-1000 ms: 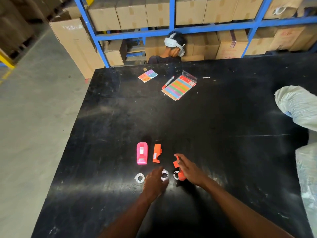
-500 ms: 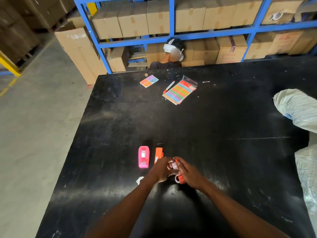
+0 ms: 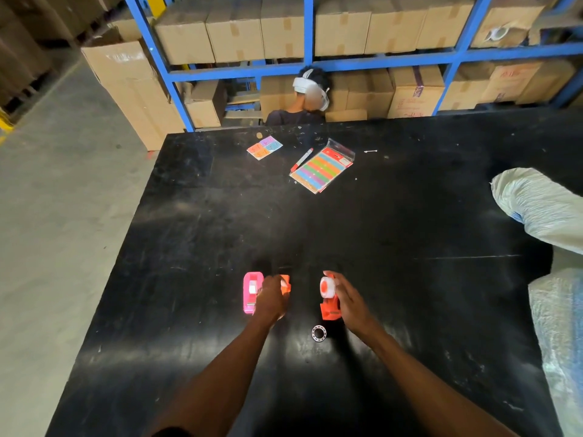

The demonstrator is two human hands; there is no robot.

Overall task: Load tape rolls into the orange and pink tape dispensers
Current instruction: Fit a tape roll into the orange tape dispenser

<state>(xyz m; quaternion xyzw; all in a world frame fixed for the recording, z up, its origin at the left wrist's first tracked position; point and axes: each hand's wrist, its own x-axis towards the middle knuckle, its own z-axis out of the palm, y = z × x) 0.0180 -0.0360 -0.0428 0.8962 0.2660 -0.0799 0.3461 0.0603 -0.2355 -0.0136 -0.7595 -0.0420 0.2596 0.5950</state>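
A pink tape dispenser lies on the black table with a white roll in it. Beside it, my left hand closes over an orange dispenser half, which it mostly hides. My right hand holds the other orange dispenser half up on its edge. A white tape roll with an orange core is seated at the top of that half. One loose tape roll lies flat on the table just in front of it, between my forearms.
At the far side lie a packet of coloured strips, a red pen and a small coloured card. White plastic-wrapped bundles occupy the right edge. A person sits behind the table, in front of blue shelving with cardboard boxes.
My hands met over the orange part with a roll, then parted. The roll now sits on the half in my right hand, and my left hand has moved left onto the other orange half.
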